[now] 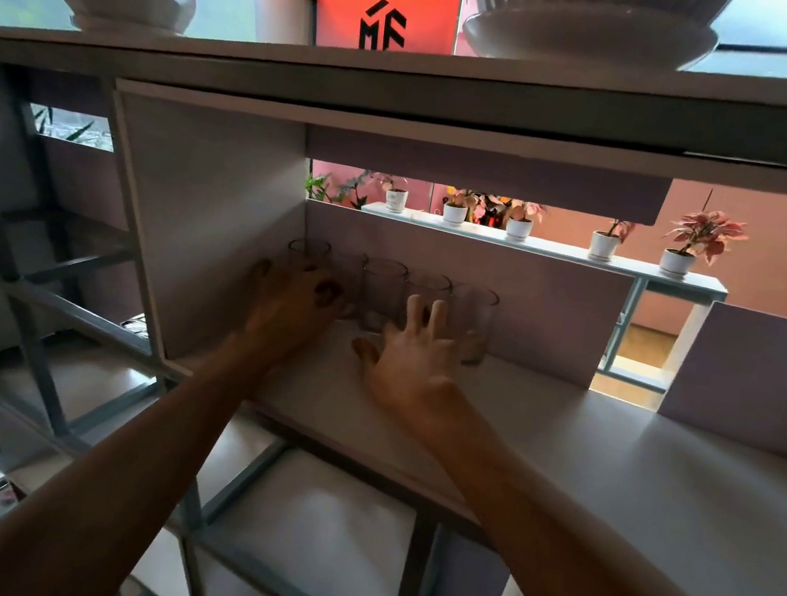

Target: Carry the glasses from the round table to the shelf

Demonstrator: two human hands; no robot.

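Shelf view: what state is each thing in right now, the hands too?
glasses, upright in a row on the shelf, at its back panel; they look empty.
left hand, fingers bent at the left-end glasses; grip unclear.
right hand, open, fingers spread, by the right-end glasses.
potted plants, upright on the ledge behind.

Clear glass glasses (382, 291) stand on a smooth, matt white shelf (613, 461).

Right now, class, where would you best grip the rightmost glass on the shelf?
Probably round its mid-wall, from the front right: the rightmost glass stands upright and straight-sided, with another glass close on its left and the back panel behind.
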